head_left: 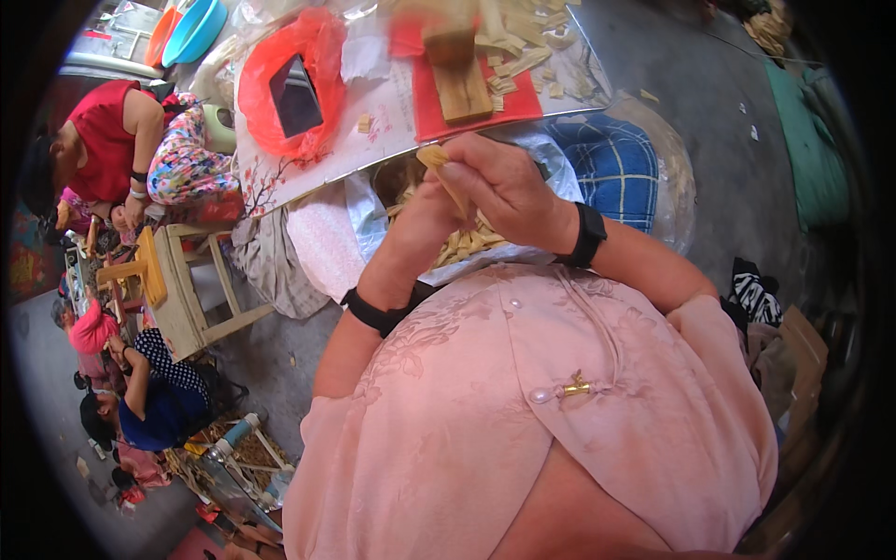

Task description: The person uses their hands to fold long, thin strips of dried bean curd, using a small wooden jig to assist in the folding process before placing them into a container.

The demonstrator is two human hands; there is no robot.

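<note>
Both my hands meet in the middle of the head view, above a bag-lined container holding many pale yellow pieces. A ridged, pale yellow strip stands up from between them; its exact kind I cannot make out. My right hand is closed, with its thumb and fingers pinching the strip. Below and to the left, my left hand wraps round the strip's lower part, its fingers partly hidden. Just beyond them, a wooden block lies on a red sheet.
On the white table are a phone on a red plastic bag and scattered pale pieces. A blue checked cushion is at right. At left are a wooden stool and several people, one in red.
</note>
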